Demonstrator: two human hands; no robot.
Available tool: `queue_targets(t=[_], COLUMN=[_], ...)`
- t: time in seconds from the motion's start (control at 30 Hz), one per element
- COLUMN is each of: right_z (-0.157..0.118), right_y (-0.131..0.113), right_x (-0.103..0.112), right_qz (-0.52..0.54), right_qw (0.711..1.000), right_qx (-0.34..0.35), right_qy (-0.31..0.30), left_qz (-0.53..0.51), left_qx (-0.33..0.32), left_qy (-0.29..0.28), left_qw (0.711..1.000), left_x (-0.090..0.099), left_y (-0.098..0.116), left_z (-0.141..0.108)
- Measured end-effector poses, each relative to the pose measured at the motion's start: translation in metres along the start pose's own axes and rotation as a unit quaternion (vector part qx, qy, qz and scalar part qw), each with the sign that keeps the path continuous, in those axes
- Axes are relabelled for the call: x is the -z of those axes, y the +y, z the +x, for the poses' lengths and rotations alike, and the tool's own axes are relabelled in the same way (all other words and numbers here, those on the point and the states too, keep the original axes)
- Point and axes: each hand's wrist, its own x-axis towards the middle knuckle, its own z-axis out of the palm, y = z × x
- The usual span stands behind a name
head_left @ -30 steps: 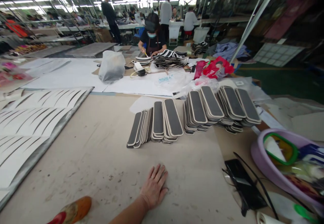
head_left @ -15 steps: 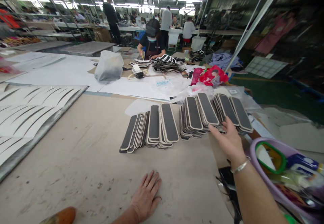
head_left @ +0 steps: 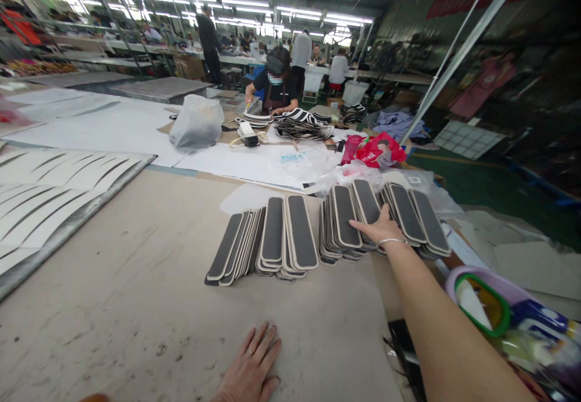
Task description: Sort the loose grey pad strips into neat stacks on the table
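Note:
Several stacks of long, dark-grey panels with pale rounded borders lie in a leaning row across the table. The left stack point(head_left: 227, 247) is fanned out, and a middle pair of panels point(head_left: 301, 232) lies to its right. My right hand point(head_left: 380, 227), with a bangle at the wrist, reaches over the right-hand stacks point(head_left: 347, 217). Its fingers are spread, partly covering one panel; whether they touch it I cannot tell. Flat on the bare tabletop, in front of the row, rests my left hand point(head_left: 254, 362), fingers extended and nothing in it.
A lilac basin point(head_left: 472, 281) with a green-rimmed container stands at the right edge. White cut sheets on a board point(head_left: 59, 196) lie at left. Beyond are a white plastic bag point(head_left: 197, 120), a red bag point(head_left: 381, 149), and a person point(head_left: 276, 84) working across the table.
My right hand has moved left and farther over the right-hand stacks. My left hand stays flat on the table. The view has shifted slightly.

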Motion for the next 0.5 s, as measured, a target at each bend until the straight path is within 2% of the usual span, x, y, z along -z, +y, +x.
queue_targets(t=[0.23, 0.5], right_z=[0.020, 0.029], right_y=[0.004, 0.009], right_x=[-0.005, -0.005], right_qz=[0.011, 0.004], right_qw=[0.999, 0.999], right_qx=[0.016, 0.025], right_qy=[-0.033, -0.027], left_qz=[-0.022, -0.020], left_qx=[0.013, 0.007], left_qy=[-0.043, -0.018], left_qw=[0.999, 1.000], left_x=[-0.001, 0.000], left_y=[-0.003, -0.001], left_z=[0.003, 0.002])
